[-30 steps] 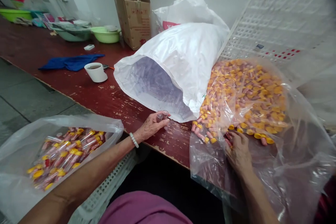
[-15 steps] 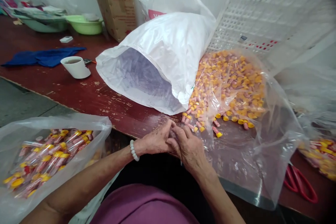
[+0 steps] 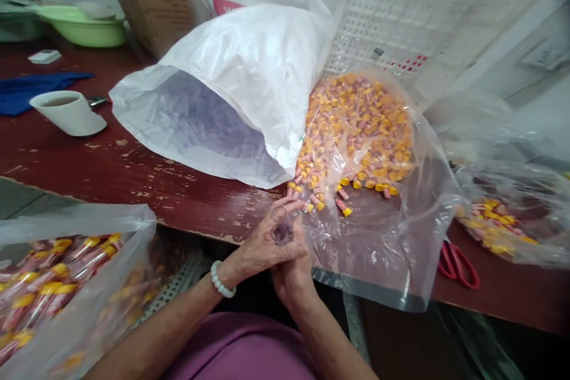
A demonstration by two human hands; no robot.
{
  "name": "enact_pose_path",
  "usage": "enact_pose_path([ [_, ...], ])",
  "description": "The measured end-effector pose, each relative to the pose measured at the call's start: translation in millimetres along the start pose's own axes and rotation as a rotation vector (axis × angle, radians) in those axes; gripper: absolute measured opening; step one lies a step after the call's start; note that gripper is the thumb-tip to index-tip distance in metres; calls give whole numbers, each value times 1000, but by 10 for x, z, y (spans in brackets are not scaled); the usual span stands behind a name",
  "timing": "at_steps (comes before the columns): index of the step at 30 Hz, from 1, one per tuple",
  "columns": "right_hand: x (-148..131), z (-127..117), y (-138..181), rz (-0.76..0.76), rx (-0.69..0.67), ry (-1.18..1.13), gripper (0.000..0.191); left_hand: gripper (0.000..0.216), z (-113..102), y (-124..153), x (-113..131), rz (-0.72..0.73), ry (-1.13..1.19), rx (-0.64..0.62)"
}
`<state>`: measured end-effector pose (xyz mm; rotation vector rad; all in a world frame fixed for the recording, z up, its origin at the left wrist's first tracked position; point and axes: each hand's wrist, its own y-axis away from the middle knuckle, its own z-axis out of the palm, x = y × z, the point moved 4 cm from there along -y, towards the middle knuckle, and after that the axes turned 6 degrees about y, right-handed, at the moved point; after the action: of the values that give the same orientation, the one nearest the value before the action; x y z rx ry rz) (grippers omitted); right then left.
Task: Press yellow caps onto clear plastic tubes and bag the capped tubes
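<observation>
At the table's front edge my hands meet. My left hand [image 3: 260,246], with a bead bracelet at its wrist, is closed around a clear plastic tube [image 3: 281,231] whose round open end faces up. My right hand [image 3: 294,273] is pressed against it from below and the right, fingers bent and partly hidden behind the left thumb; what they hold is not visible. Just beyond lie small pink pieces with yellow caps [image 3: 342,208], spilling from a clear plastic bag [image 3: 369,249]. A white sack [image 3: 262,71] lies with its mouth towards me, full of clear tubes [image 3: 200,119].
At lower left, another plastic bag [image 3: 133,219] holds filled yellow-capped tubes [image 3: 48,291]. Red-handled scissors [image 3: 458,267] lie at right, near a bag of capped pieces [image 3: 499,225]. A white cup [image 3: 69,113], blue cloth [image 3: 18,92], green basin [image 3: 89,27], carton [image 3: 151,6] and white crate [image 3: 356,41] stand around.
The view has swung to the right. My hands have turned over and opened up somewhat, so the clear tube between them now shows; before, they were folded together over it.
</observation>
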<state>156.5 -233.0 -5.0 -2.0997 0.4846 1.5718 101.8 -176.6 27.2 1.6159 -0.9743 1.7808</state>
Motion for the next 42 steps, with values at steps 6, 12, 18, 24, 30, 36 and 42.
enact_pose_path([
  [6,-77,-478,-19,72,-64,178,39,25,22,-19,-91,-148,340,224],
  [12,370,-1576,-411,-115,381,901,30,25,-71,-45,-118,-229,261,95],
  [18,441,-1567,-499,-155,362,859,30,17,-37,-43,-76,-146,-86,76],
  [24,-458,-1074,-153,-482,66,550,24,20,-33,-31,-12,-164,-260,-24],
  [30,-590,-866,-86,-557,-123,547,29,24,6,4,-4,-81,-262,-68],
  [36,-543,-880,-167,-422,-136,472,27,19,4,14,-10,-96,-303,-107],
  [42,-544,-754,-333,-396,275,371,25,12,178,38,0,-121,-385,-181],
])
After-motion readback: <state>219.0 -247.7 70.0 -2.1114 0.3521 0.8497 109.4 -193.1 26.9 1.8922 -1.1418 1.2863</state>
